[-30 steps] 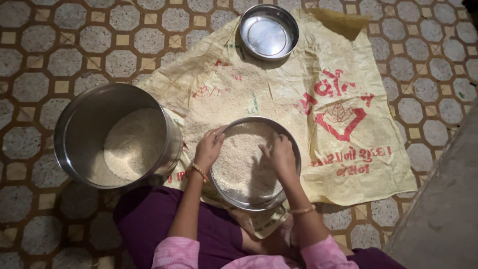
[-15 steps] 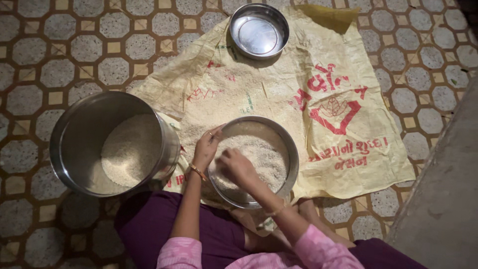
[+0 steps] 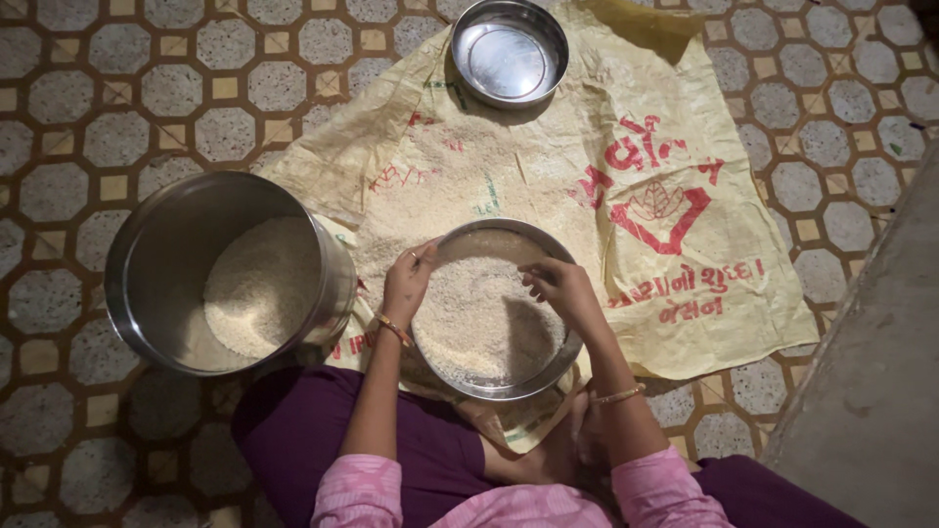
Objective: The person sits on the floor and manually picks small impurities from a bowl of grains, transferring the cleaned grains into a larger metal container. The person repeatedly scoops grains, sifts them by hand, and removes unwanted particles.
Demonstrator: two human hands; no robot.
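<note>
Steel round pan [image 3: 548,364] of rice [image 3: 469,318] sits on the yellow sack [image 3: 587,166] before the person, left hand [image 3: 406,284] gripping its nine-o'clock rim, while the right hand [image 3: 562,290], fingers loosely curled, has swept from the pan's left back to three o'clock, so the grain keeps being sorted.

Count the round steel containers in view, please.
3: a large pot of grain at left, a shallow pan of grain under both hands, and an empty small pan at the sack's far edge.
</note>
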